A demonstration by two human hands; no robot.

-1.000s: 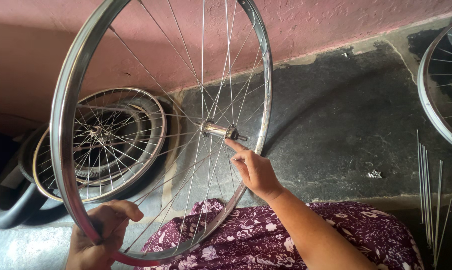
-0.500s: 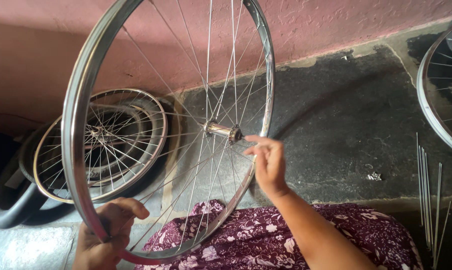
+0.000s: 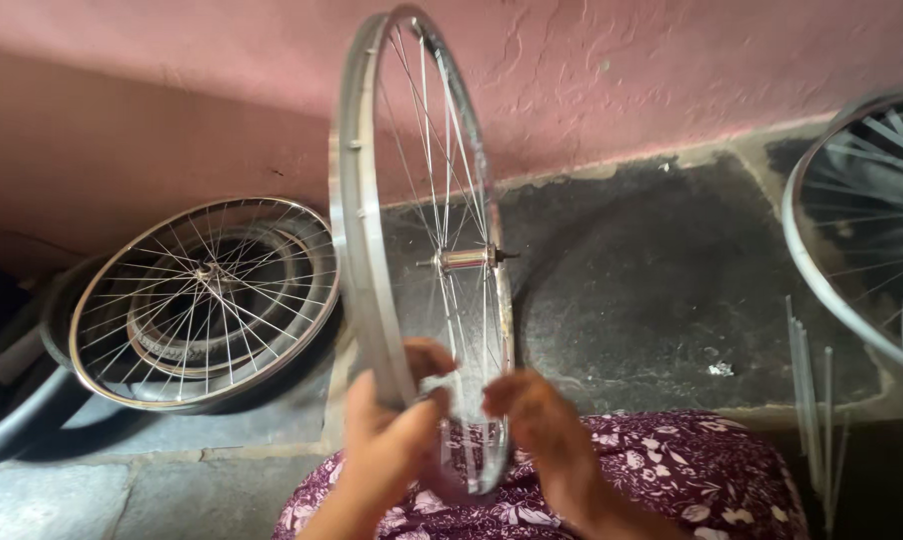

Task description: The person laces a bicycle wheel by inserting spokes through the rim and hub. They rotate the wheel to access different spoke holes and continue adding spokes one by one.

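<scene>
In the head view, a spoked bicycle wheel (image 3: 372,250) stood upright and nearly edge-on in the centre of the frame, its silver rim running from the top edge down to the lower middle, where it met the person's lap. Its hub (image 3: 464,259) showed at mid-height, slightly right of the rim, with the axle pointing to the right. The left hand (image 3: 397,440) sat in the lower centre, its fingers wrapped closed around the lower part of the rim, thumb lying over the near side. The right hand (image 3: 537,420) was just to the right of it, fingers curled in toward the spokes near the rim's bottom; it was blurred, so whether it pinched a spoke or only touched one could not be told. Under both hands spread a purple floral cloth (image 3: 692,475) across the bottom of the frame. At centre left, a second spoked wheel (image 3: 207,300) leaned low against the pink wall (image 3: 622,70), with a dark tyre (image 3: 17,400) curving beside it at the far left edge. At the right edge, parts of other rims (image 3: 822,260) came into view, and a bundle of loose spokes (image 3: 812,400) stood upright at lower right. Dark stone floor (image 3: 652,290) filled the middle right behind the held wheel.
</scene>
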